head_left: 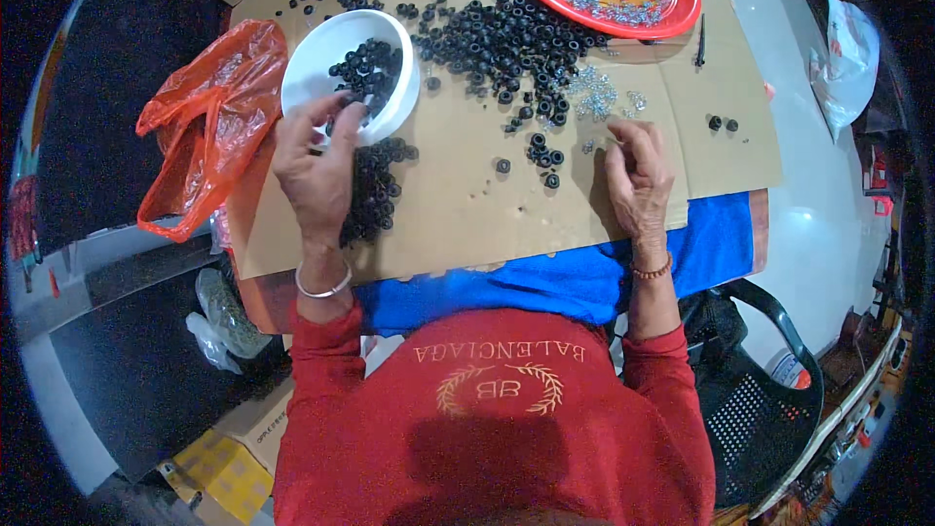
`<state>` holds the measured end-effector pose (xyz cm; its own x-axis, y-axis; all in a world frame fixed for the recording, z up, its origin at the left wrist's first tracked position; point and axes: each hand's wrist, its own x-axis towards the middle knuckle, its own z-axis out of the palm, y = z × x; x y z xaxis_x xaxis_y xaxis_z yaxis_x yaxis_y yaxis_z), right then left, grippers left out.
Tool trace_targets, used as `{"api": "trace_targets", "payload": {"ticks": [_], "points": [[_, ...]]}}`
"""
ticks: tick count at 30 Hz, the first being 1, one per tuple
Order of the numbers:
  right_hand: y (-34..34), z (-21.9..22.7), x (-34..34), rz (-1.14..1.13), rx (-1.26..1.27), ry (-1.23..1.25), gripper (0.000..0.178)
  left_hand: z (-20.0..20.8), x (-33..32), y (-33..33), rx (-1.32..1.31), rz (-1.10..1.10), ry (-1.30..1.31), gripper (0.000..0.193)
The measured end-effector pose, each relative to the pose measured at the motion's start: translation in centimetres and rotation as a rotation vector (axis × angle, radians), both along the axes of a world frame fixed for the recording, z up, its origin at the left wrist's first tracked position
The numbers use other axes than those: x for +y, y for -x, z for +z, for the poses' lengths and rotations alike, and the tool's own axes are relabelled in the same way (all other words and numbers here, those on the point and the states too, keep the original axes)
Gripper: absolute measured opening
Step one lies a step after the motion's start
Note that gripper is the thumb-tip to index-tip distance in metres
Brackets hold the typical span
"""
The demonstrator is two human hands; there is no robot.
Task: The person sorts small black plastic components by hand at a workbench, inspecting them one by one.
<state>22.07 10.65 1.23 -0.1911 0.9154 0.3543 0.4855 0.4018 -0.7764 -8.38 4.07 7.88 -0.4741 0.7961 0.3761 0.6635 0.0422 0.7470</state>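
My left hand [317,170] reaches over the near rim of a white bowl [304,63]. Its thumb and fingers bend together, the tips slightly blurred; what they hold, if anything, I cannot make out. Small black ring-like parts [375,63] lie in the bowl. More black parts [370,197] are heaped beside this hand, partly under the bowl's edge. On the right, my right hand [643,180] rests at the cardboard with curled fingers, close to small clear pieces [594,93]. Anything inside its grip is hidden. A few loose black rings [545,158] lie between the hands.
A large pile of black parts [506,39] spreads across the cardboard [448,234]. At the far right, a red tray [689,0] holds many clear pieces. An orange plastic bag [214,107] lies left of the bowl. A dark slim tool [700,42] sits near the right edge.
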Motion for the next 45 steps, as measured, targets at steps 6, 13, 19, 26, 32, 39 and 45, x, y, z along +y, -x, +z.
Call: {"api": "trace_targets", "payload": {"ticks": [6, 13, 19, 26, 32, 39, 45], "points": [[0.5, 0.7, 0.1, 0.086, -0.172, -0.087, 0.020, -0.1, 1.1, 0.1, 0.544, 0.036, -0.053, 0.026], [0.4, 0.3, 0.1, 0.102, -0.275, -0.168, 0.012, -2.6, 0.6, -8.7, 0.170, -0.329, 0.018, 0.029], [-0.5, 0.5, -0.3, 0.148, 0.019, -0.059, 0.011, -3.4, 2.3, -13.5, -0.771, -0.530, 0.384, 0.020], [-1.2, 0.9, -0.2, 0.294, 0.148, 0.014, 0.011, -3.8, 3.8, -14.2, -0.797, -0.676, 0.495, 0.021], [-1.3, 0.9, 0.1, 0.295, 0.214, 0.029, 0.008, -3.5, 4.5, -14.6, -0.823, -0.625, 0.534, 0.017], [-1.4, 1.1, 0.1, 0.274, 0.253, 0.054, 0.007, -4.1, 4.6, -15.4, -0.876, -0.644, 0.551, 0.026], [-1.8, 0.5, 0.2, 0.285, 0.277, 0.095, 0.007, -3.4, 4.7, -15.3, -0.807, -0.626, 0.601, 0.025]]}}
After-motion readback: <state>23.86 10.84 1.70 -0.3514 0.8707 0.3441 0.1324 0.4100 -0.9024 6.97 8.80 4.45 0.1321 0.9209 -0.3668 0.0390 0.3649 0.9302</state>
